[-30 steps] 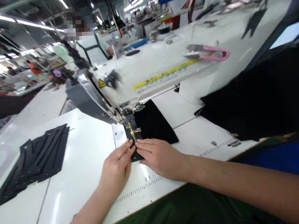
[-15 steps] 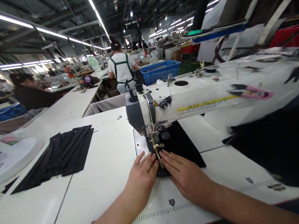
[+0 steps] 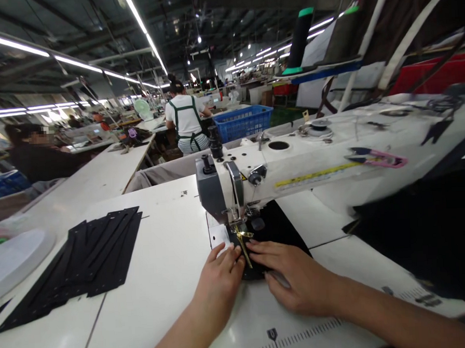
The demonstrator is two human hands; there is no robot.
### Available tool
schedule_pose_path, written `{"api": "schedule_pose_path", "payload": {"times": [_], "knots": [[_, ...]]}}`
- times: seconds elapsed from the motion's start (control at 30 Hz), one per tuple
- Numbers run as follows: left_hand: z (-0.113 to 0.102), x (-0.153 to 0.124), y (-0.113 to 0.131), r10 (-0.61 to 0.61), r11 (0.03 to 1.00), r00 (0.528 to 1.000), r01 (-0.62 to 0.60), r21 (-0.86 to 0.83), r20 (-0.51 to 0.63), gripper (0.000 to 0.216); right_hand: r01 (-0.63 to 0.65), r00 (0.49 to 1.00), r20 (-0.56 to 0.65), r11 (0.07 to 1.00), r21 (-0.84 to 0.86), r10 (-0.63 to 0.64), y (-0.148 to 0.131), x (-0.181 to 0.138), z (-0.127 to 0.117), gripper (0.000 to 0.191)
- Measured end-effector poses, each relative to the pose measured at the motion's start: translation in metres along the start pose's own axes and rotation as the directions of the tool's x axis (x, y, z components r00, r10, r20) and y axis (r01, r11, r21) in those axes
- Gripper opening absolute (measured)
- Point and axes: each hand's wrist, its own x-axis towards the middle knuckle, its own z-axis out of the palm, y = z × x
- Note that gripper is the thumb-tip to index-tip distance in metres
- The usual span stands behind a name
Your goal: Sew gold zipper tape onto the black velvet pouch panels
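A black fabric piece (image 3: 284, 228) lies under the head of the white sewing machine (image 3: 236, 179), with a gold-toothed zipper (image 3: 244, 252) and its metal pull on top, just in front of the presser foot. My left hand (image 3: 219, 278) rests on the left side of the zipper, fingers laid on the cloth and thumb at its edge. On the other side, my right hand (image 3: 298, 274) has its fingers stretched flat on the fabric, the thumb apart below. The needle point is too small to make out.
Overlapping black panels (image 3: 100, 248) lie to the left, beside a white round object (image 3: 22, 257). Pink-handled thread snips (image 3: 380, 157) sit on the machine arm. Dark fabric (image 3: 426, 226) covers the right. Beyond stand a blue basket (image 3: 243, 124) and a co-worker in a green apron (image 3: 186, 119).
My right hand's thumb has spread away from its fingers, and the hand sits slightly more arched. The fabric and zipper keep nearly the same place under the machine; the view has shifted slightly.
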Motion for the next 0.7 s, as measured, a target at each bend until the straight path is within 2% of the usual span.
{"api": "schedule_pose_path", "payload": {"times": [0.07, 0.13, 0.2, 0.4, 0.57, 0.7], "knots": [[0.001, -0.001, 0.000, -0.006, 1.000, 1.000, 0.006, 0.010, -0.004, 0.022, -0.127, 0.991, -0.033, 0.992, 0.008, 0.127, 0.003, 0.013, -0.004, 0.025], [0.003, -0.003, 0.000, -0.007, 1.000, 1.000, 0.007, 0.020, -0.016, 0.023, -0.284, 0.958, -0.081, 0.954, -0.095, 0.276, 0.008, 0.028, -0.001, 0.021], [0.005, -0.005, 0.000, -0.006, 0.999, 0.999, 0.008, 0.032, -0.043, 0.022, -0.382, 0.924, -0.101, 0.902, -0.200, 0.369, 0.014, 0.040, 0.006, 0.020], [0.013, -0.006, -0.002, -0.023, 0.999, 0.995, 0.027, 0.039, -0.100, 0.021, -0.402, 0.915, -0.072, 0.882, -0.245, 0.397, 0.024, 0.053, 0.018, 0.019], [0.009, -0.003, -0.003, -0.048, 0.998, 0.998, 0.049, 0.029, -0.052, 0.021, -0.417, 0.907, -0.063, 0.871, -0.259, 0.416, 0.025, 0.055, 0.015, 0.020], [0.006, -0.002, -0.002, -0.011, 0.998, 1.000, 0.010, 0.063, 0.003, 0.025, -0.475, 0.879, -0.086, 0.839, -0.268, 0.470, 0.025, 0.058, 0.018, 0.022]]}}
